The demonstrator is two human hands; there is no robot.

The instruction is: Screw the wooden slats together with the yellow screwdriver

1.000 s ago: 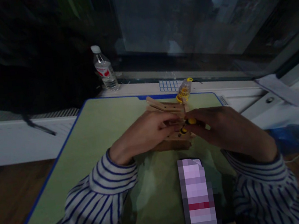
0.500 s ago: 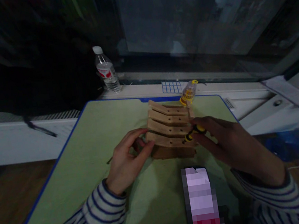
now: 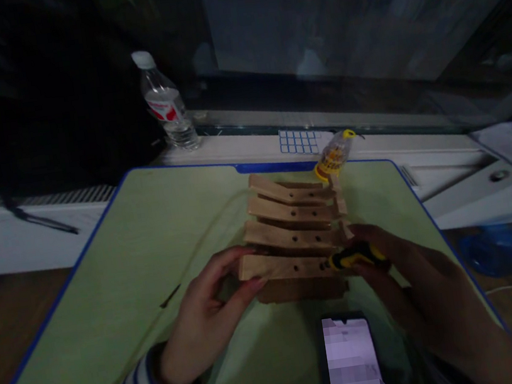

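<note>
A wooden rack of several slanted slats with small holes [image 3: 293, 237] stands on the green mat [image 3: 149, 245]. My left hand [image 3: 206, 313] grips the left end of the nearest slat, thumb and fingers curled round it. My right hand [image 3: 423, 295] is closed on a small yellow-and-black screwdriver [image 3: 354, 259], whose tip points at the right end of that same slat.
A phone with a lit screen [image 3: 353, 356] lies on the mat near me. A small clear packet with yellow parts [image 3: 334, 157] sits behind the rack. A water bottle [image 3: 162, 103] stands on the white sill [image 3: 448, 171] by the dark window.
My left hand slid off the top of the rack to its left end, uncovering the slats. The view has moved closer and lower.
</note>
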